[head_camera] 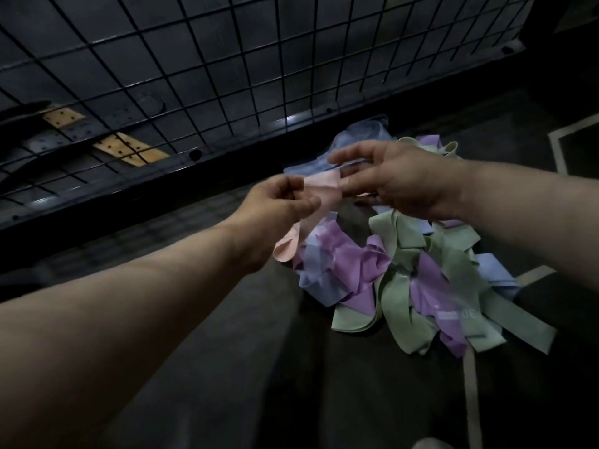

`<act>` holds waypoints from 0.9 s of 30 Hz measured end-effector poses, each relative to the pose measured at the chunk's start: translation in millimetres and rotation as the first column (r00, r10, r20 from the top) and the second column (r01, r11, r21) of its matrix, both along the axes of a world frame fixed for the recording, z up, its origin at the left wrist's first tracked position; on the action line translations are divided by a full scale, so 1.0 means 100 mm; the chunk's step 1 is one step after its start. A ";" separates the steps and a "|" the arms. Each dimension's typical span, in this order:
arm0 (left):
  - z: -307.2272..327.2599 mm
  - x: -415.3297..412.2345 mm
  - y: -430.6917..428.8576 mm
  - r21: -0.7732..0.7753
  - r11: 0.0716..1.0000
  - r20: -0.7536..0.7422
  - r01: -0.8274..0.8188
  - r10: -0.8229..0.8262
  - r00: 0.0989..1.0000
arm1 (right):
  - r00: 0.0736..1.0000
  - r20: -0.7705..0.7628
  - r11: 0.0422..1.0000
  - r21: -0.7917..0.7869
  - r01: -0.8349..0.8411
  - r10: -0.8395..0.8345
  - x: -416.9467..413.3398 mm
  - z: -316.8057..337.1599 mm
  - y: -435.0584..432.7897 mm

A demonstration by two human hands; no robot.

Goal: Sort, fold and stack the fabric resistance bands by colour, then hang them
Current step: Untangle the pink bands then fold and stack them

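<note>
Head view, sorting stage. The left hand [278,202] pinches one end of a pink band [319,192] between thumb and curled fingers; the right hand [398,179] grips the band's other end with its fingertips, the remaining fingers spread above it. The band is held in the air between the two hands, above and just to the left of a mixed heap [405,270] of green, purple and pale blue bands lying on a dark surface, which may be a desk or the floor; the light is too dim to tell. A loose lower loop of the pink band hangs below the left hand and touches the heap's near edge. Behind the heap stands a black wire grid panel [194,76], a likely place for hanging, though no hooks are visible.

Judged step: drawing out a single band flat before folding it. To do this well, the two hands should pull apart evenly until the strip lies untwisted, with both layers of the loop aligned edge to edge. The hanging loop should be lifted clear of the heap first, so that no neighbouring band is dragged along. The fold is best made end to end, then laid on bare surface well apart from the unsorted heap, starting a pink stack. No sorted stacks are visible yet, so the task appears to be at an early stage.
</note>
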State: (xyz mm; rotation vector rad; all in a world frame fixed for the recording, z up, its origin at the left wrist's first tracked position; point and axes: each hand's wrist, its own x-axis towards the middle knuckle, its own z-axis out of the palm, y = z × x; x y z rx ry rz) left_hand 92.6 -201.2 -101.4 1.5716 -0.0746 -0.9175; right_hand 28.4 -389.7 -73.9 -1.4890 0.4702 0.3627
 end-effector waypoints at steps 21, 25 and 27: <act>0.18 0.20 0.48 -0.075 0.976 0.037 0.203 -0.201 0.979 | 0.843 0.527 0.914 -0.283 0.290 -0.104 0.37 0.84 0.51; 0.16 0.12 0.55 -0.177 0.978 -0.148 0.114 -0.141 0.979 | 0.805 0.361 0.856 -0.033 0.516 -0.471 0.50 0.75 0.35; 0.14 0.10 0.62 -0.217 0.972 -0.261 0.092 -0.148 0.954 | 0.762 0.312 0.797 -0.022 0.603 -0.568 0.53 0.67 0.23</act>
